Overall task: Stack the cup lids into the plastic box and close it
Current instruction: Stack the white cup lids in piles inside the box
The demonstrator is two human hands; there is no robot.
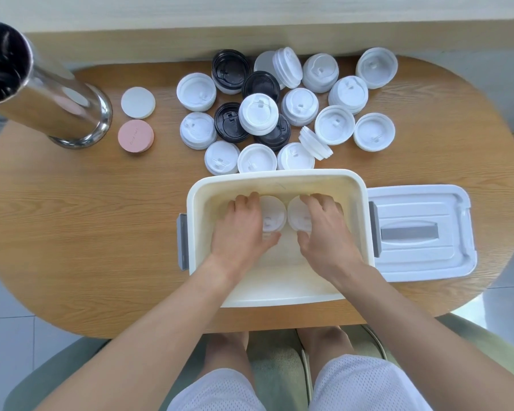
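Cup lids [272, 215] under each hand, inside plastic box [279, 178]

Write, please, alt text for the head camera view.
Both hands, left hand and right hand, each set a white cup lid inside the open plastic box. Many loose lids lie behind it; the box cover rests at its right.

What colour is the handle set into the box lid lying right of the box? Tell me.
Grey, on the white box lid; it shows clearly in the head view.

Box mouth [279, 178] open — lid pile [279, 114] crowds behind it.
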